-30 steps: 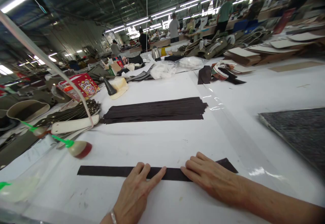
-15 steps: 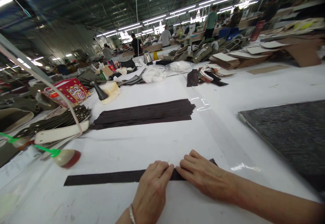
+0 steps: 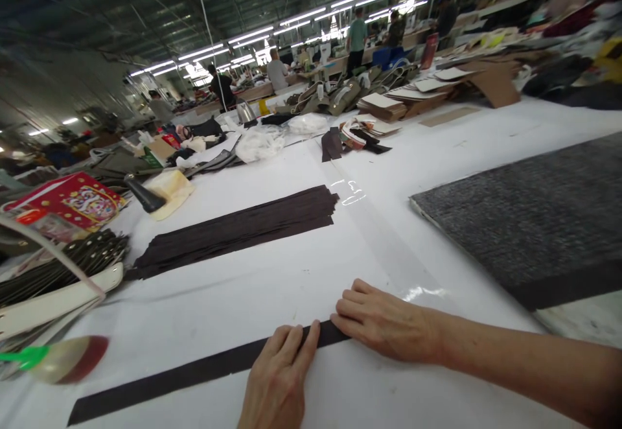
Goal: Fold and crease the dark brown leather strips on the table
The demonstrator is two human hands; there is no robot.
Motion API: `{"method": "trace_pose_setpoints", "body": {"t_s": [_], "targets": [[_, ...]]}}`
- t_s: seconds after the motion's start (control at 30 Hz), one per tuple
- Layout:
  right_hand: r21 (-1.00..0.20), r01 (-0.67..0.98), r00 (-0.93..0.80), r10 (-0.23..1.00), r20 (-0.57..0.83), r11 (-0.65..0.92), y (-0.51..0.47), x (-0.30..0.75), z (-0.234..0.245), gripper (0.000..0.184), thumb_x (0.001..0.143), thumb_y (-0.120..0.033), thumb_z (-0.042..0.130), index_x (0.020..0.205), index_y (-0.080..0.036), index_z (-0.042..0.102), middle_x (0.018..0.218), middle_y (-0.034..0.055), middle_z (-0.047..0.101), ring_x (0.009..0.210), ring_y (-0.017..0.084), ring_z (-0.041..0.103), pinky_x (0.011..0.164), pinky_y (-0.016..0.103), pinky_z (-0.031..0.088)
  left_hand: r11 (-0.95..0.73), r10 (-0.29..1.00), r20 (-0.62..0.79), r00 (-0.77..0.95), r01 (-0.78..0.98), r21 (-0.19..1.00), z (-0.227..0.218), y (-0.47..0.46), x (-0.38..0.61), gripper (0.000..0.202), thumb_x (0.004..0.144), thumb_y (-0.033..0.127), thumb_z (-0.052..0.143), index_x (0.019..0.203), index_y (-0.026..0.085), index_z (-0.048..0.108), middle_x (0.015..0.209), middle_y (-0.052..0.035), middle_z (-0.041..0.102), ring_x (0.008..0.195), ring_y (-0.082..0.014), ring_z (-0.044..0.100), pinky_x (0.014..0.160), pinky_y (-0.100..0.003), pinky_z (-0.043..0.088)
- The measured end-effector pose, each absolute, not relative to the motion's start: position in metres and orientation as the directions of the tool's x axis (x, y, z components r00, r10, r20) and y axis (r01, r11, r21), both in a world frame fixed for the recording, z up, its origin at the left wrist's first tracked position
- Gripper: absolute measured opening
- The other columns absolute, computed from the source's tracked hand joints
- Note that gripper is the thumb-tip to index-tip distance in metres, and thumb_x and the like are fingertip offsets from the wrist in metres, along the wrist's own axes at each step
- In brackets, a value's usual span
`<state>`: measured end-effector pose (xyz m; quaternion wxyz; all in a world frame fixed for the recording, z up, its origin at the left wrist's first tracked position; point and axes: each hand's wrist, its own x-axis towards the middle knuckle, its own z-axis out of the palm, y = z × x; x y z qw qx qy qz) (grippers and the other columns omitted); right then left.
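Observation:
A long dark brown strip [image 3: 194, 372] lies slantwise on the white table in front of me. My left hand [image 3: 280, 377] rests on its middle, fingers stretched and slightly apart, pressing it from above. Just to the right, my right hand [image 3: 383, 322] has its fingers curled over the strip, gripping it; the thumb is hidden. That hand and wrist cover the strip's right end. Further back lies a pile of similar dark strips [image 3: 238, 229], stacked flat.
A glue bottle [image 3: 65, 359] with a green nozzle lies at left, near bag straps [image 3: 63, 293] and a red box [image 3: 72, 201]. A dark grey mat [image 3: 525, 221] covers the right side. Plastic bags [image 3: 262, 142] and cardboard pieces [image 3: 383, 106] lie at the back; people stand beyond.
My view has turned to the right, so the table's things sit further left and tilted. The left hand's fingers have straightened over the strip; the right hand stays on it.

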<state>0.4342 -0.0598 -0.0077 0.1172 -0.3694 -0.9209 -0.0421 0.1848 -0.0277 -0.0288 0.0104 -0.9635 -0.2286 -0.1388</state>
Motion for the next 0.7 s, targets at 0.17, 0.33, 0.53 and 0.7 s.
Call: {"method": "trace_pose_setpoints", "body": {"t_s": [0.17, 0.33, 0.53, 0.7], "targets": [[-0.022, 0.684, -0.707, 0.67, 0.227, 0.729, -0.066, 0.448, -0.004, 0.019, 0.095, -0.008, 0.039, 0.088, -0.013, 0.056, 0.08, 0.0027, 0.049, 0.072, 0.017, 0.041, 0.07, 0.033, 0.032, -0.892, 0.426, 0.219, 0.878, 0.448, -0.06, -0.032, -0.027, 0.185, 0.073, 0.074, -0.005, 0.036, 0.143, 0.02, 0.035, 0.111, -0.0089, 0.058, 0.098, -0.0226, 0.054, 0.085, -0.033, 0.054], [-0.038, 0.694, -0.696, 0.684, 0.219, 0.719, -0.072, 0.457, 0.001, 0.021, 0.095, -0.007, 0.036, 0.089, -0.012, 0.056, 0.08, 0.0038, 0.049, 0.071, 0.017, 0.041, 0.07, 0.032, 0.031, -0.893, 0.418, 0.217, 0.882, 0.443, -0.081, -0.031, -0.027, 0.186, 0.073, 0.074, -0.005, 0.037, 0.142, 0.021, 0.037, 0.104, -0.0079, 0.058, 0.093, -0.0216, 0.054, 0.082, -0.032, 0.054], [-0.032, 0.7, -0.698, 0.693, 0.183, 0.713, -0.078, 0.466, 0.001, 0.02, 0.094, -0.006, 0.037, 0.099, -0.01, 0.056, 0.083, 0.0048, 0.05, 0.076, 0.018, 0.042, 0.074, 0.034, 0.032, -0.887, 0.405, 0.332, 0.852, 0.454, -0.086, -0.029, -0.024, 0.192, 0.059, 0.078, -0.004, 0.037, 0.129, 0.022, 0.052, 0.119, -0.0121, 0.052, 0.104, -0.0254, 0.052, 0.08, -0.036, 0.052], [-0.02, 0.715, -0.686, 0.706, 0.177, 0.699, -0.081, 0.473, 0.003, 0.022, 0.096, -0.008, 0.034, 0.099, -0.01, 0.056, 0.082, 0.0045, 0.05, 0.077, 0.018, 0.043, 0.076, 0.034, 0.033, -0.938, 0.309, 0.342, 0.887, 0.344, -0.045, -0.028, -0.021, 0.204, 0.047, 0.077, -0.004, 0.035, 0.117, 0.011, 0.055, 0.103, -0.0114, 0.059, 0.091, -0.0233, 0.055, 0.076, -0.035, 0.052]]}}
